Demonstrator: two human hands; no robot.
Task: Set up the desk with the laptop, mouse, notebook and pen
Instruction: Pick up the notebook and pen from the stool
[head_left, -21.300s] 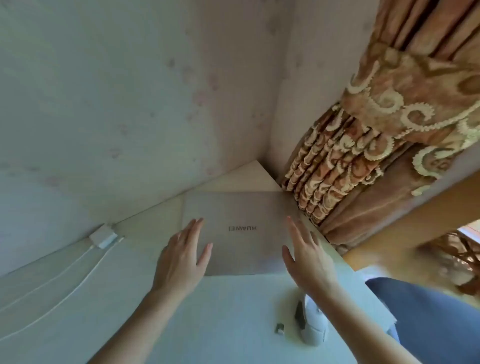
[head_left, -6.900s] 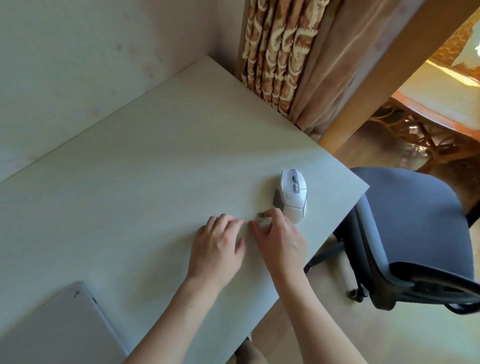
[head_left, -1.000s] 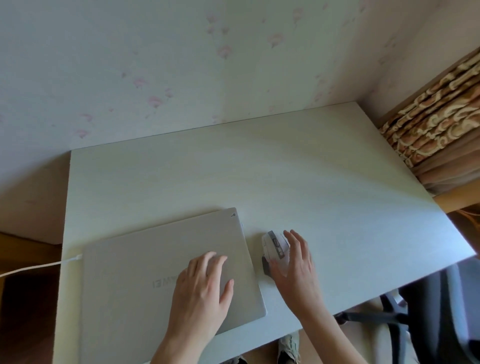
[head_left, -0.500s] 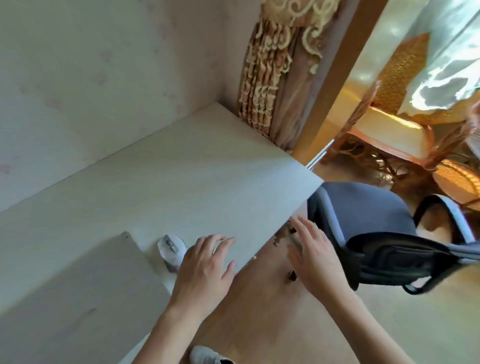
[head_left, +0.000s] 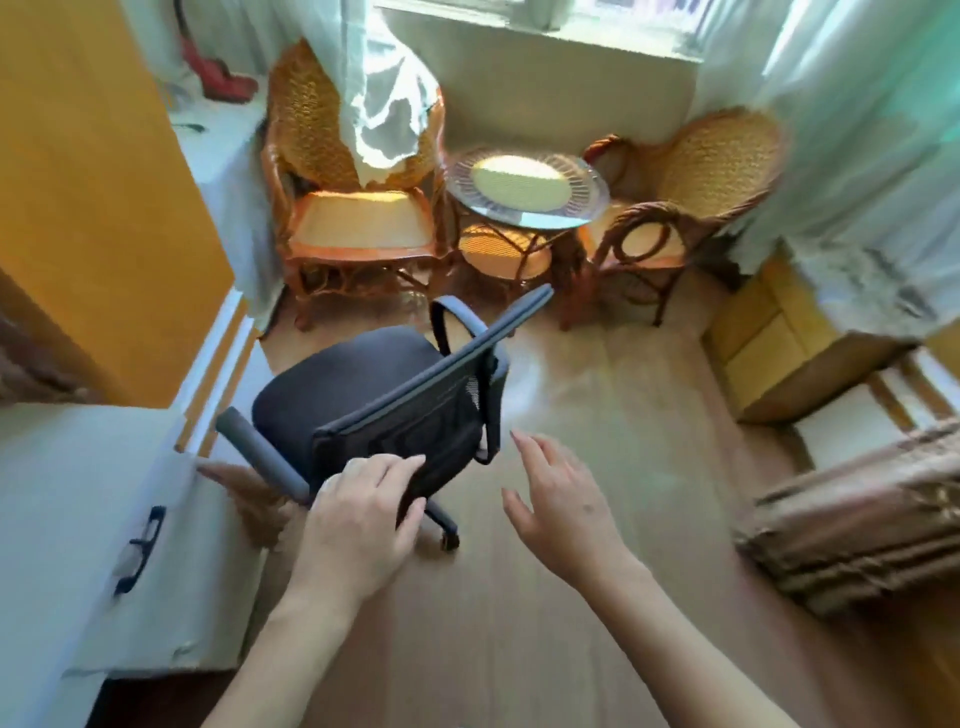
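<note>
Both hands are out in front of the person, over the wooden floor, and neither holds anything. The left hand (head_left: 358, 525) hangs with its fingers (head_left: 387, 467) loosely spread, close to the back of the office chair (head_left: 374, 405); whether they touch the mesh I cannot tell. The right hand (head_left: 563, 506) is open too, palm down, in the air to the right of the chair and apart from it.

None of the task's things shows from here: no laptop, mouse, notebook or pen. Only a pale corner of the surface (head_left: 62, 499) shows at the left edge. Beyond the chair stand two wicker chairs (head_left: 353, 208) and a small round glass table (head_left: 524, 189).

My guess is the person is looking about for the notebook and pen. A notebook should be light and somewhat floppy, best taken by the spine or with a flat hand under it. A pen is light, smooth and apt to roll, so a pinch near its middle seems safest.
</note>
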